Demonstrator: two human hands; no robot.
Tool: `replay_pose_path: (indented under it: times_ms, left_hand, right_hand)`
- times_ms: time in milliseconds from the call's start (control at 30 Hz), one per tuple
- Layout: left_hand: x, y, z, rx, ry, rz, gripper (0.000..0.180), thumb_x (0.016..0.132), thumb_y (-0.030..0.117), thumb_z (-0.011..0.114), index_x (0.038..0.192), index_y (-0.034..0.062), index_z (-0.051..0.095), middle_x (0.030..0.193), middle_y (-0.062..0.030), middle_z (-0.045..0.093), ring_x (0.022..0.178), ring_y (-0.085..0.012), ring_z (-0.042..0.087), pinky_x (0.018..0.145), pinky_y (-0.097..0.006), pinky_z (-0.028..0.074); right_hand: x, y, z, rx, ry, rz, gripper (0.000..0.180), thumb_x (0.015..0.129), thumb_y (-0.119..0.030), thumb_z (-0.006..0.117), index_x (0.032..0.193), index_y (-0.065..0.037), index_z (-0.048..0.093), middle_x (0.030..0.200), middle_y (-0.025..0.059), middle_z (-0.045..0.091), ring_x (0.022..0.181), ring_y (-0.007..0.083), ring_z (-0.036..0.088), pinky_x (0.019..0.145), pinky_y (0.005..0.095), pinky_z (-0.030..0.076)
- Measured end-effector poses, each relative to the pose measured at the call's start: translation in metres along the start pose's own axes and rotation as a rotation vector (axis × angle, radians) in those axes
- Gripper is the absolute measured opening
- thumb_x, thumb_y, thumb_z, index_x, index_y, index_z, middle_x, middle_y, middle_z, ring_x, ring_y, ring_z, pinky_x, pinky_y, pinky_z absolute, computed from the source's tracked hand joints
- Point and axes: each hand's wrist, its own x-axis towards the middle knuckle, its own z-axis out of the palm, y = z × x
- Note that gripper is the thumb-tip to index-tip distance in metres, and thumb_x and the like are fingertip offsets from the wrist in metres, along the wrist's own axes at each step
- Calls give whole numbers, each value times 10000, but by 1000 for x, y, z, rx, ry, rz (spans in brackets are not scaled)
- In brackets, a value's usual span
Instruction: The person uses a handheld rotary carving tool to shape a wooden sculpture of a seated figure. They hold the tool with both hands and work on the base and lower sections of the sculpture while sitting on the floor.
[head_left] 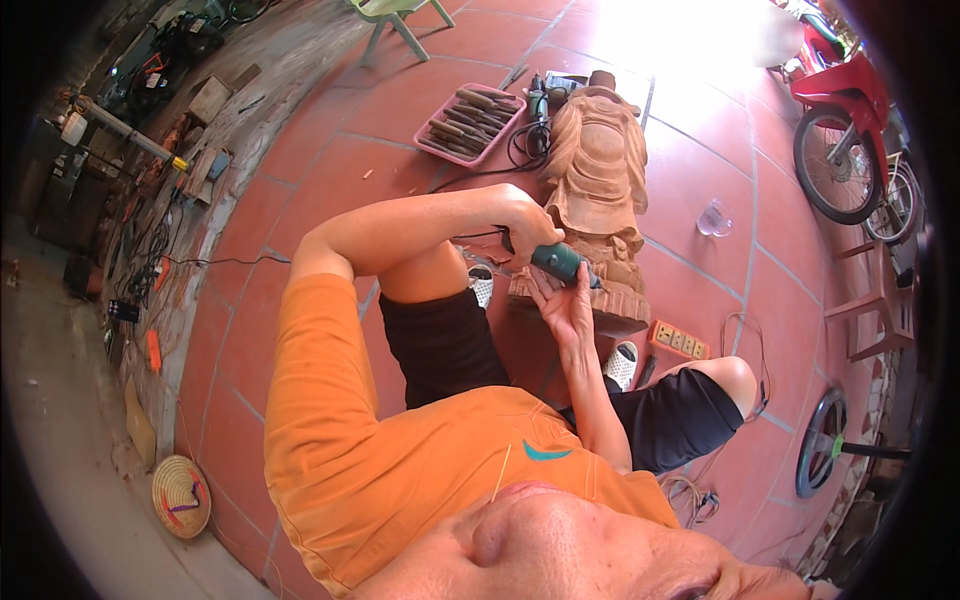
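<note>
My left hand (536, 230) is closed around the rear body of a green corded die grinder (557, 261). My right hand (566, 308), palm up, supports the front of the tool from below, with the thumb against its side. Its narrow dark nose points at the lower end of a carved wooden statue (600, 165). Whether the bit touches the wood I cannot make out. The statue lies on its back on the red tiles, a robed figure with a rounded belly, its base (622, 302) nearest me between my feet.
A pink basket (470, 125) of carving chisels stands left of the statue beside another power tool (538, 108). An orange power strip (679, 340) and loose cords lie at right, with a clear plastic cup (714, 218) beyond. A red motorbike (845, 100) and a chair (872, 302) stand far right.
</note>
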Motion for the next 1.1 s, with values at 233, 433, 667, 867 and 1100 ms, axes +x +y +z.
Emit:
replay_pose_path:
  times_ms: [233, 433, 667, 867, 1100]
  left_hand:
    - [6, -3, 3, -23, -16, -37, 918, 558, 234, 853, 1314, -107, 460, 1086, -264, 680, 1063, -404, 664, 850, -462, 544]
    - [3, 2, 0, -35, -37, -71, 1008, 526, 215, 863, 1371, -123, 430, 1136, -258, 669, 1097, -382, 658, 858, -448, 549]
    - [5, 0, 1, -32, -52, -79, 1060, 516, 205, 865, 1415, -113, 401, 1167, -256, 657, 1123, -385, 647, 865, -450, 550]
    - [2, 3, 0, -18, -27, -73, 1010, 529, 208, 857, 1387, -107, 429, 1160, -260, 661, 1126, -382, 648, 873, -461, 548]
    - [-4, 6, -2, -35, -30, -82, 943, 569, 224, 856, 1361, -84, 447, 1178, -260, 657, 1141, -394, 639, 893, -468, 546]
  right_hand:
    - [-1, 0, -1, 19, -18, 9, 611, 978, -479, 636, 1422, -90, 476, 1381, 206, 598, 1330, 387, 542, 1121, 542, 445]
    - [-2, 0, 0, -25, -16, -3, 603, 983, -485, 624, 1426, -100, 485, 1392, 196, 594, 1332, 378, 543, 1123, 529, 445]
    - [-2, -1, -2, 5, -41, 17, 603, 985, -476, 624, 1432, -99, 473, 1405, 202, 583, 1338, 386, 535, 1114, 545, 449]
    - [-1, -1, -5, 4, -36, 13, 615, 984, -473, 628, 1439, -95, 458, 1411, 201, 577, 1336, 397, 534, 1117, 556, 445]
    - [0, -1, -2, 18, -25, 19, 626, 986, -474, 627, 1441, -85, 441, 1409, 201, 578, 1340, 394, 532, 1111, 553, 456]
